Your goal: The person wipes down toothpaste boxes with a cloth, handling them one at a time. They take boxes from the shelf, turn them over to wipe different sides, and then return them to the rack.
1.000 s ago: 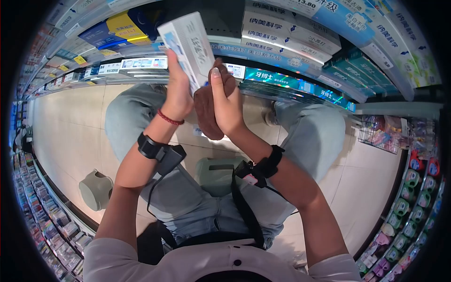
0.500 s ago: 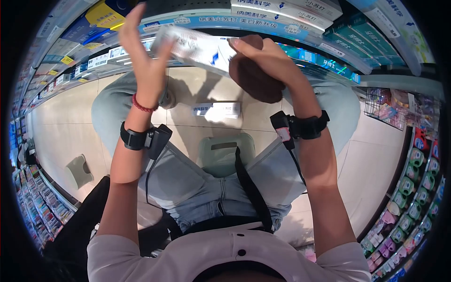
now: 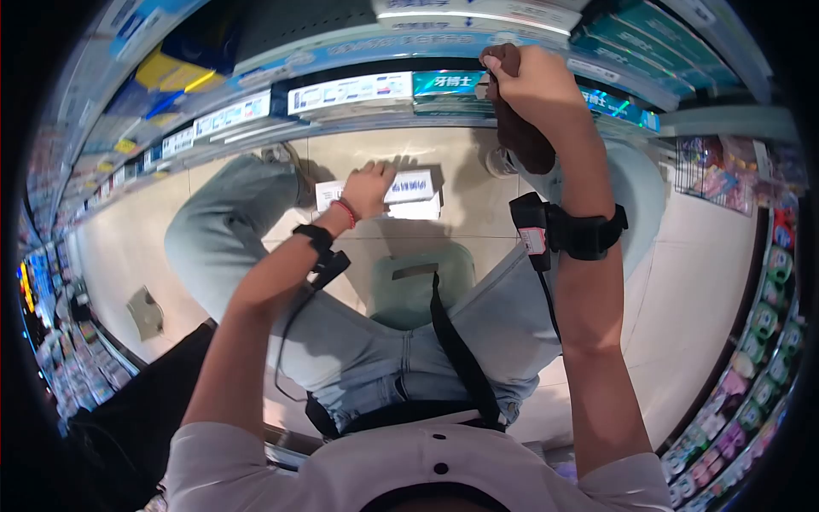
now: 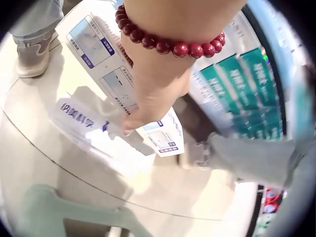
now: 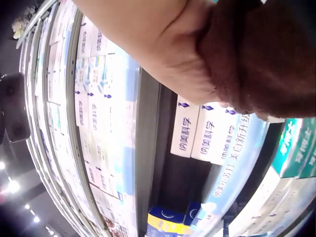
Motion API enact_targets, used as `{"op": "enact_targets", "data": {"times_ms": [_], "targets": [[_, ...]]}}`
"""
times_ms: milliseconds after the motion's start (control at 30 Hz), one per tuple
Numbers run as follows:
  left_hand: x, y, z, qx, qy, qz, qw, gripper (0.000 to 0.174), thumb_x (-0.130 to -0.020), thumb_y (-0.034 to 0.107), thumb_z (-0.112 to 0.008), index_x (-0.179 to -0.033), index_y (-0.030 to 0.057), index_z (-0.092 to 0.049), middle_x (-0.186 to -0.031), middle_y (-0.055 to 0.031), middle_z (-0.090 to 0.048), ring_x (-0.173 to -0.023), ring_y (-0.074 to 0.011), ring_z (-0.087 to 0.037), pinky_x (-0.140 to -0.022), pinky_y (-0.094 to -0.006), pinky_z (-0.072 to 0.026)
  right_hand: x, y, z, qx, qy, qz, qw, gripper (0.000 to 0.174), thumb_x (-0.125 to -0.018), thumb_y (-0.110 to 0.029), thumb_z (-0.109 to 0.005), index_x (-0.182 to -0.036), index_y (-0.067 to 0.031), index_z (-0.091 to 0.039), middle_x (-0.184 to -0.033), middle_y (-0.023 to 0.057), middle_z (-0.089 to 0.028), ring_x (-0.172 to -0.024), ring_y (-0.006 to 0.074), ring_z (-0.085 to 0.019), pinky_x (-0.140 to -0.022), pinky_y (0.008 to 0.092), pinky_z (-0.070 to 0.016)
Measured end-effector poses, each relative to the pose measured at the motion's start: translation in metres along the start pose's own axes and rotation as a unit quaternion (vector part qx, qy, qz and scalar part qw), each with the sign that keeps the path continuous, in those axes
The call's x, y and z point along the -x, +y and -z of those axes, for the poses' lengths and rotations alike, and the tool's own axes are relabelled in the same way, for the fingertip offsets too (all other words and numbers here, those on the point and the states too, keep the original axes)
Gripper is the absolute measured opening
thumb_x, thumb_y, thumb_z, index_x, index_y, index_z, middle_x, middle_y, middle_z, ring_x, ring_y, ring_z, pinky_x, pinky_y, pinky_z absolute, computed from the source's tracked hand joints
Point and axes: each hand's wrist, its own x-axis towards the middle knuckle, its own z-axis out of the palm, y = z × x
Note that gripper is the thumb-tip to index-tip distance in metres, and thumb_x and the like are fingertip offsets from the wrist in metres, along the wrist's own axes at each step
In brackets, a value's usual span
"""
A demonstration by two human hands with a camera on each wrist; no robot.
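Observation:
My left hand (image 3: 368,189) is low over the floor and grips a white toothpaste box (image 4: 117,74), its thumb lying against the printed side. A second white toothpaste box (image 4: 74,118) lies on the floor tiles beneath, partly covered by the held one in the head view. Raised at the shelf front on the right, my right hand (image 3: 546,85) holds a brown cloth (image 3: 522,132) that hangs down from the fingers. In the right wrist view the brown cloth (image 5: 266,59) hides most of the fingers.
Stacked white boxes (image 5: 185,128) and teal boxes (image 3: 636,51) fill the shelves ahead. Below runs a lower shelf edge (image 3: 350,94). A pale green stool (image 3: 422,286) stands between the legs, and another small stool (image 3: 145,313) is at the left.
The white box has passed from between both hands down to the floor with my left hand. My right hand has moved right and up to the shelf edge, keeping the brown cloth.

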Motion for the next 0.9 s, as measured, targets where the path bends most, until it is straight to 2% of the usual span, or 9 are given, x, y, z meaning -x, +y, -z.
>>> {"op": "enact_targets", "data": {"times_ms": [133, 233, 300, 333, 433, 600, 733, 800, 900], "targets": [[-0.011, -0.012, -0.088, -0.063, -0.036, 0.004, 0.997, 0.063, -0.058, 0.018, -0.076, -0.111, 0.0084, -0.043, -0.115, -0.0135, -0.048, -0.111, -0.0295, -0.048, -0.084, -0.05, -0.042, 0.003, 0.017, 0.02, -0.049, 0.043, 0.004, 0.998, 0.029, -0.085, -0.03, -0.057, -0.086, -0.0029, -0.067, -0.07, 0.0141, -0.065, -0.073, 0.0316, -0.064, -0.07, 0.0371, -0.0493], [-0.01, 0.001, -0.106, -0.041, -0.052, 0.033, 0.997, 0.059, -0.062, 0.019, -0.076, -0.11, 0.0068, -0.042, -0.113, -0.0127, -0.049, -0.11, -0.0284, -0.047, -0.086, -0.048, -0.04, 0.008, 0.024, 0.024, -0.078, 0.103, 0.001, 0.992, 0.036, -0.084, -0.037, -0.058, -0.082, -0.0028, -0.068, -0.075, 0.0155, -0.067, -0.076, 0.0314, -0.065, -0.072, 0.0384, -0.0494], [-0.009, 0.003, -0.117, -0.05, -0.045, 0.034, 0.997, 0.058, -0.061, 0.018, -0.075, -0.108, 0.0058, -0.043, -0.11, -0.0136, -0.051, -0.108, -0.0291, -0.048, -0.087, -0.0469, -0.0398, 0.013, -0.001, 0.062, -0.108, -0.027, -0.112, 0.987, 0.027, -0.088, -0.02, -0.054, -0.085, 0.0054, -0.063, -0.08, 0.0237, -0.064, -0.074, 0.0365, -0.063, -0.065, 0.04, -0.0499], [-0.011, 0.004, -0.12, -0.055, -0.05, 0.029, 0.997, 0.06, -0.061, 0.018, -0.075, -0.11, 0.0037, -0.042, -0.112, -0.0155, -0.051, -0.107, -0.0307, -0.049, -0.087, -0.0461, -0.0402, 0.012, 0.005, 0.059, -0.112, -0.026, -0.114, 0.987, 0.037, -0.088, -0.028, -0.049, -0.082, 0.0056, -0.061, -0.081, 0.0291, -0.059, -0.082, 0.0423, -0.059, -0.07, 0.0448, -0.0494], [-0.018, 0.001, -0.126, -0.051, -0.069, 0.026, 0.996, 0.066, -0.06, 0.017, -0.074, -0.114, -0.0006, -0.04, -0.114, -0.0195, -0.052, -0.103, -0.0345, -0.052, -0.087, -0.044, -0.0417, 0.004, 0.003, 0.049, -0.089, -0.003, -0.188, 0.978, 0.035, -0.089, -0.027, -0.049, -0.082, 0.005, -0.062, -0.078, 0.0275, -0.06, -0.081, 0.041, -0.06, -0.071, 0.0432, -0.0508], [-0.019, 0.0, -0.123, -0.017, -0.08, 0.0, 0.997, 0.059, -0.061, 0.011, -0.068, -0.114, 0.0041, -0.042, -0.103, -0.018, -0.055, -0.097, -0.035, -0.056, -0.083, -0.0407, -0.046, 0.012, -0.001, 0.068, -0.159, -0.055, -0.174, 0.97, 0.038, -0.09, -0.031, -0.049, -0.082, 0.004, -0.062, -0.081, 0.0264, -0.061, -0.078, 0.0405, -0.061, -0.07, 0.0427, -0.0514], [-0.017, 0.003, -0.123, -0.009, -0.076, -0.016, 0.997, 0.057, -0.061, 0.009, -0.067, -0.113, 0.0041, -0.043, -0.103, -0.0179, -0.055, -0.099, -0.0352, -0.055, -0.085, -0.0409, -0.0457, 0.005, 0.002, 0.028, -0.083, 0.079, -0.074, 0.991, 0.035, -0.09, -0.027, -0.051, -0.078, 0.0033, -0.062, -0.072, 0.0223, -0.062, -0.066, 0.0366, -0.061, -0.061, 0.0408, -0.0501], [-0.015, 0.003, -0.125, -0.008, -0.062, -0.011, 0.998, 0.056, -0.062, 0.008, -0.067, -0.112, 0.0041, -0.043, -0.104, -0.0178, -0.055, -0.1, -0.0348, -0.055, -0.084, -0.0411, -0.0455, 0.005, 0.003, 0.022, -0.062, 0.098, -0.053, 0.992, 0.03, -0.088, -0.028, -0.054, -0.08, -0.0004, -0.064, -0.071, 0.019, -0.064, -0.067, 0.0334, -0.063, -0.063, 0.0386, -0.0502], [-0.014, 0.006, -0.125, -0.053, -0.058, 0.001, 0.997, 0.054, -0.064, 0.009, -0.067, -0.113, 0.0045, -0.043, -0.106, -0.0175, -0.055, -0.101, -0.0339, -0.055, -0.085, -0.0412, -0.0448, 0.006, -0.008, 0.026, -0.059, 0.04, -0.083, 0.994, 0.03, -0.086, -0.035, -0.054, -0.09, -0.0076, -0.067, -0.075, 0.0156, -0.065, -0.079, 0.0307, -0.064, -0.074, 0.0366, -0.0515]]}}
